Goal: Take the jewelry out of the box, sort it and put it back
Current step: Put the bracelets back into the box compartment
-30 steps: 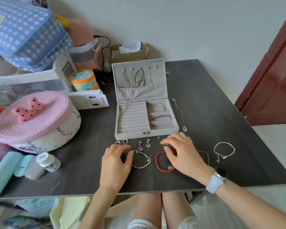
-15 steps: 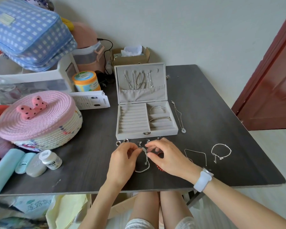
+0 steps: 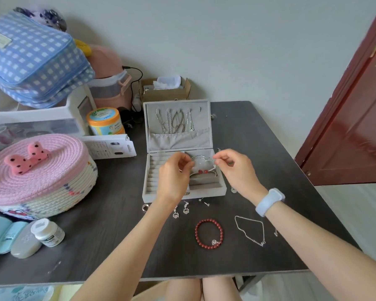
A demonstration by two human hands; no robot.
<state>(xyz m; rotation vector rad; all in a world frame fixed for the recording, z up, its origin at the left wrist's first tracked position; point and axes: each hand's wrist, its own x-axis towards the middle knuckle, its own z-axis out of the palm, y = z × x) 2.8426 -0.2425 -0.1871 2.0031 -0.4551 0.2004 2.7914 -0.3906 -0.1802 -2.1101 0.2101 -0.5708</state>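
From the head camera, both hands are raised over the open jewelry box (image 3: 183,193), a pale grey, velvet-lined case standing on the dark wood-grain desk (image 3: 258,148). The left hand (image 3: 174,172) and the right hand (image 3: 234,168) each pinch one end of a thin silver bracelet (image 3: 202,168) with their fingers curled in; the bracelet hangs between them as a shallow arc, with a few small red beads at its lowest point. It is held above the box's right-hand compartments, where another slim silver bangle (image 3: 199,157) shows behind it. The left half of the box base is a set of padded ring rolls (image 3: 153,170), partly hidden by the left hand. The upright lid (image 3: 178,124) carries several silver chains (image 3: 176,122) hanging from hooks above a soft fabric pocket.

On the desk in front of the box lie a round bracelet of glossy red beads (image 3: 208,233) with a small silver charm, a fine silver chain necklace (image 3: 250,230) laid in a loose loop beside it, a pair of dangling silver earrings (image 3: 180,210), two tiny studs (image 3: 204,202) and a ring (image 3: 145,207) near the left forearm. The right wrist wears a pale blue band (image 3: 269,202).

To the left sits a round woven rope basket (image 3: 41,187) with a pink coiled lid and a spotted pink bow, and near it a small white bottle (image 3: 48,232).
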